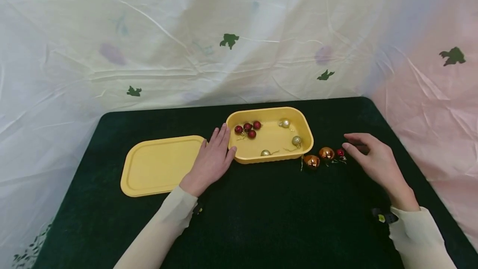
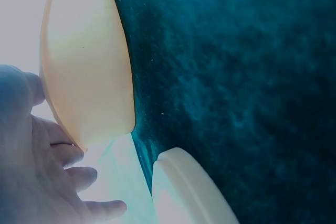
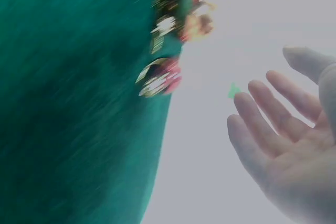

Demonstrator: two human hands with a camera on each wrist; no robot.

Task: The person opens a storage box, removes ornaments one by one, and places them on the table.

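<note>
A yellow box stands near the back of the table, with several dark red balls at its left and gold glitter balls at its right. My left hand rests against the box's left side, fingers extended; the left wrist view also shows them touching its wall. To the right of the box lie two shiny orange ornaments and a small red ball. Just right of that ball my right hand hovers with loosely bent fingers, holding nothing. The ornaments look blurred in the right wrist view.
A yellow lid lies flat left of the box, partly under or behind my left hand. Dark green cloth covers the table. A pale patterned curtain hangs right behind the table's back edge.
</note>
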